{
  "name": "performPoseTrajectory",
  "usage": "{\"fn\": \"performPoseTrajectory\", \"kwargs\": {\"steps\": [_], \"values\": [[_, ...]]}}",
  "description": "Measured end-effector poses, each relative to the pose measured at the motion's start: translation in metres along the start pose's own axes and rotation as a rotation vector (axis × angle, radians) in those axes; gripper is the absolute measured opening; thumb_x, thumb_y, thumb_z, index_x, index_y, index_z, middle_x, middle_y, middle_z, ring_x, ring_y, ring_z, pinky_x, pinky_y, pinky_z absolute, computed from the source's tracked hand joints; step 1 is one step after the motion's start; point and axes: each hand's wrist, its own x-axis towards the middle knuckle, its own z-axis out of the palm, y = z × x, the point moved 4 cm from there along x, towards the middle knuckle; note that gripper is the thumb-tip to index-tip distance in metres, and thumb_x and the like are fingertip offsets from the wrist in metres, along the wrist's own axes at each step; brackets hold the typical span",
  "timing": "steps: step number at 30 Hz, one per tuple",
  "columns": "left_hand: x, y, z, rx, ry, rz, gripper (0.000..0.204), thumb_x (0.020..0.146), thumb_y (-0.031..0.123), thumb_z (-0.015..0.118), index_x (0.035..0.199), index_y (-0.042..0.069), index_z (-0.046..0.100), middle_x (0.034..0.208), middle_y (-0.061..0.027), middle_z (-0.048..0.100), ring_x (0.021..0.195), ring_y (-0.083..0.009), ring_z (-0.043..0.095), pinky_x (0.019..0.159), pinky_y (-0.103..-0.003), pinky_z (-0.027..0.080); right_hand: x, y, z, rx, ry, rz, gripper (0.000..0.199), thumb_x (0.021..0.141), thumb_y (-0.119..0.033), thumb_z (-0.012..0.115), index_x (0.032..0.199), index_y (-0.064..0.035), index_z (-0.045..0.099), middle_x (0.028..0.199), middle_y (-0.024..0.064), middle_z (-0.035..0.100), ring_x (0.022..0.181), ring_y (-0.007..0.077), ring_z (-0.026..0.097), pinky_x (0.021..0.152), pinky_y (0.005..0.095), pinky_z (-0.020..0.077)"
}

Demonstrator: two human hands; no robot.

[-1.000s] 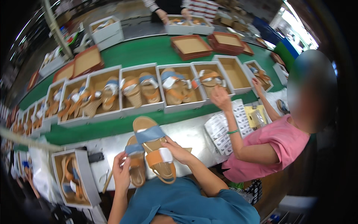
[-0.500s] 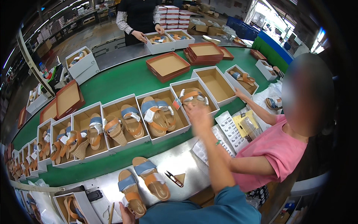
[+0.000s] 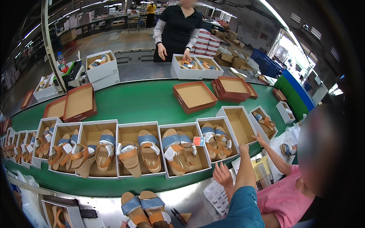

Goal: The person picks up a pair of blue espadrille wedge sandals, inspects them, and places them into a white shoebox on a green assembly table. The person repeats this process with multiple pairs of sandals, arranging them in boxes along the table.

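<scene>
My right hand (image 3: 244, 149), at the end of a teal sleeve, is closed at the near edge of a white shoebox (image 3: 253, 140) with a bare tan inside. Left of it stands a shoebox (image 3: 196, 127) holding a pair of blue-and-tan sandals (image 3: 216, 141). A small red-and-blue card (image 3: 199, 141) sits at that box's left rim. At the bottom edge, only a bit of my left hand (image 3: 124, 225) shows beside a wedge sandal (image 3: 133, 207); its fingers are mostly hidden. A second sandal (image 3: 153, 205) lies alongside on the metal table.
Open shoeboxes with sandals (image 3: 150, 152) line the green belt (image 3: 140, 102). Red-brown lids (image 3: 194, 95) lie beyond. Thread snips (image 3: 178, 216) and printed sheets (image 3: 216, 195) are on the table. A pink-shirted co-worker's open hand (image 3: 223, 174) is beside my forearm; another co-worker (image 3: 178, 30) stands opposite.
My right hand has left the sandals in the shoebox and moved right to the bare box. The view has shifted, showing more of the far side and less of my left hand.
</scene>
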Motion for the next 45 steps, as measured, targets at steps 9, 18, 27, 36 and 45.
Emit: {"fn": "performPoseTrajectory", "kwargs": {"steps": [9,18,27,36,45], "values": [[0.016,0.064,-0.042,0.050,0.474,0.652,0.027,0.099,0.019,0.050,0.122,0.004,0.050,0.123,-0.0075,0.056,0.105,-0.0161,0.054,0.086,-0.032,0.045,-0.095,-0.083,-0.038,0.072,0.150,-0.186,0.041,0.090,-0.029,0.050,0.106,0.0085,0.058,0.092,0.0229,0.068,0.088,0.0395,0.066,0.081,0.0433,0.0502],[-0.067,0.198,0.112,0.067,-0.114,1.027,0.068,0.087,0.008,0.063,0.145,0.004,0.028,0.146,-0.0160,0.034,0.128,-0.0268,0.042,0.100,-0.038,0.043,-0.363,-0.208,-0.053,0.852,-0.083,-0.533,0.030,0.095,-0.019,0.053,0.116,0.0035,0.057,0.080,0.0094,0.062,0.071,0.0126,0.059,0.062,0.0316,0.0486],[-0.107,0.151,0.041,-0.291,-0.066,0.969,0.066,0.088,0.035,0.062,0.139,0.004,0.035,0.139,-0.0094,0.045,0.130,-0.0230,0.042,0.110,-0.041,0.031,-0.694,-0.141,-0.097,0.552,-0.886,-0.822,0.036,0.094,-0.013,0.054,0.127,0.0027,0.052,0.083,0.0111,0.065,0.069,0.0165,0.061,0.062,0.0304,0.0494],[-0.157,0.094,-0.115,-0.704,0.295,0.866,0.061,0.089,0.042,0.055,0.134,0.002,0.043,0.130,-0.0101,0.051,0.123,-0.0226,0.047,0.104,-0.038,0.035,-0.689,-0.031,-0.086,-0.297,-0.984,-0.991,0.056,0.091,-0.042,0.056,0.123,0.0039,0.053,0.109,0.0256,0.057,0.102,0.0399,0.057,0.086,0.0464,0.0472],[-0.168,0.050,-0.136,-0.679,0.386,0.845,0.059,0.091,0.040,0.056,0.135,0.003,0.042,0.129,-0.0100,0.051,0.123,-0.0224,0.047,0.104,-0.037,0.036,-0.603,0.044,-0.060,-0.174,-0.916,-0.520,0.046,0.091,-0.035,0.061,0.113,0.0052,0.058,0.105,0.0231,0.065,0.096,0.0364,0.063,0.081,0.0406,0.0497]]}}
